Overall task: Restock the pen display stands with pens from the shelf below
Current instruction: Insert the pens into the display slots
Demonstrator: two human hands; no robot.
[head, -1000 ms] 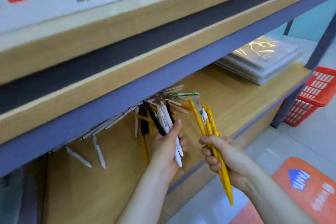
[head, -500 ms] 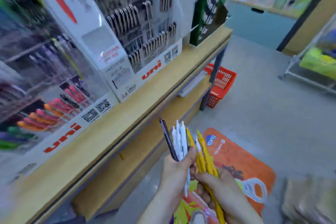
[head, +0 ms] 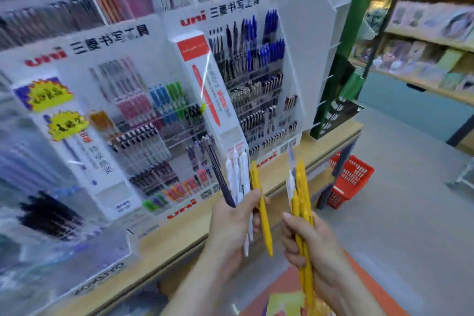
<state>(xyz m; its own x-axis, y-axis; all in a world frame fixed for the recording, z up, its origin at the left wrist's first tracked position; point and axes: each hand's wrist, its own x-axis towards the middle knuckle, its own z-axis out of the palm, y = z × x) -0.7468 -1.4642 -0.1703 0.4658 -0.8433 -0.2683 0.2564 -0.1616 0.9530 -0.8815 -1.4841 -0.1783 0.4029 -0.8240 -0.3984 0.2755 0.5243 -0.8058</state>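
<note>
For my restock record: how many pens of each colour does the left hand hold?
Dark pen: 1
White pens: 3
Yellow pen: 1
Total: 5, all gripped in the left hand.

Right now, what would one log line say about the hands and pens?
phase: pens in hand | left hand: grips mixed pens | right hand: grips yellow pens | display stands: ahead, not touched

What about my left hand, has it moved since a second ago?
Yes. The left hand, gripping its pens, has risen from the lower shelf under the counter to the counter's front edge, just below the display stand.
</note>
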